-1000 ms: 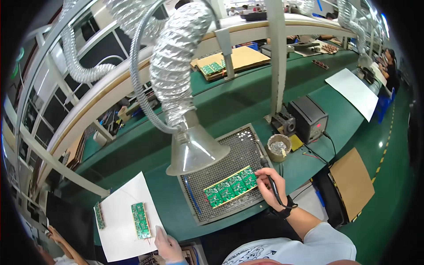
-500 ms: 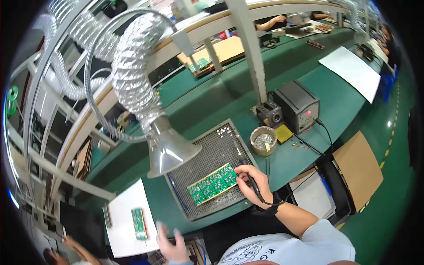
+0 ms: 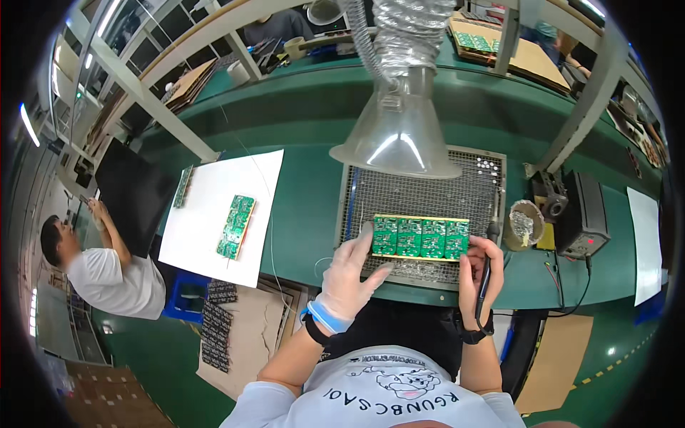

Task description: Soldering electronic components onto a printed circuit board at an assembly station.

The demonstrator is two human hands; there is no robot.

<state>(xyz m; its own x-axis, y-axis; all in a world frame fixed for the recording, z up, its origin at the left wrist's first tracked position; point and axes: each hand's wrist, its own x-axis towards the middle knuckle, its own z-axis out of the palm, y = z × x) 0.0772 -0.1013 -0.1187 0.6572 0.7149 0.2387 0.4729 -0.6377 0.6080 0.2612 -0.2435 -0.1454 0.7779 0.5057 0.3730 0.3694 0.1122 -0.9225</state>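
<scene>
On the green workbench (image 3: 303, 221), below a clear funnel (image 3: 396, 135) hung from a silvery flexible hose (image 3: 410, 43), lies a mesh tray (image 3: 467, 200), and a long green circuit panel (image 3: 421, 237) made of four joined boards sits crosswise over the tray's near half, with pale gold strips along its two long edges. The left hand (image 3: 344, 282), gloved, with a blue band at the wrist, is at the panel's left end, its thumb spread well away from its fingers; whether the fingertips touch the edge, I cannot tell. The right hand (image 3: 471, 285), bare, is at the panel's right end with its thumb and fingertips against or just beside the corner, and it holds a black soldering iron (image 3: 486, 274) in its closed grip, the iron's front end pointing away from the person. Small white discs (image 3: 489, 167) lie in the tray's far right corner, and a thin blue strip (image 3: 352, 196) runs along its left side. To the right stand a round cup (image 3: 515, 240), a yellow sponge (image 3: 546, 239) and a dark soldering station (image 3: 581, 221). To the left, a white sheet (image 3: 182, 239) bears a green assembly (image 3: 235, 227) and a narrower one (image 3: 182, 187). Farther left is another person (image 3: 118, 278) in a white top, hands raised.
</scene>
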